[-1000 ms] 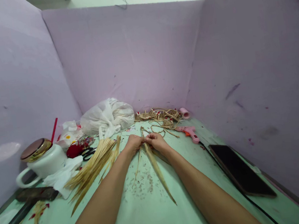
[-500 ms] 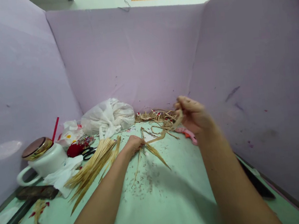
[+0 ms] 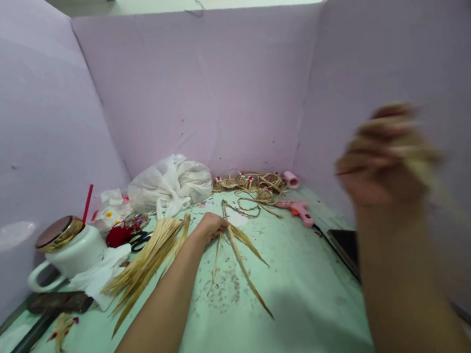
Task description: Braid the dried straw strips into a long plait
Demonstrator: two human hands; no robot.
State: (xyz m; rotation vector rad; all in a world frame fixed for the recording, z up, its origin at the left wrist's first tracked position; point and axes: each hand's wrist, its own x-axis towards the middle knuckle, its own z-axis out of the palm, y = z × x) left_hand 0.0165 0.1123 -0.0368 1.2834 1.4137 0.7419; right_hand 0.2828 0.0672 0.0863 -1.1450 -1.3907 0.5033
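Observation:
My left hand (image 3: 211, 227) is closed on dried straw-like strips (image 3: 247, 280), pinching them at the table's middle; several narrow ends fan out from its fingertips toward me. Beyond those fingertips, a twisted cord (image 3: 224, 207) extends away from me. My right hand (image 3: 381, 154) is raised high at the right, well apart from the strips, and smeared by motion. Its fingers look curled, and a pale streak runs by it, too blurred to name. A bundle of straw-like strips (image 3: 151, 254) lies left of my left hand.
To the left are a white lidded mug (image 3: 76, 254), a hammer (image 3: 58, 301), scissors (image 3: 140, 242) and crumpled tissue (image 3: 100, 277). A knotted plastic bag (image 3: 172, 183), coiled cord (image 3: 257, 182) and pink glue gun (image 3: 296, 209) lie farther back. Purple panels (image 3: 204, 89) enclose the table.
My right hand has swung up and right, away from my left hand. The strip stretched between them now hangs down toward me from my left hand, which has stayed put.

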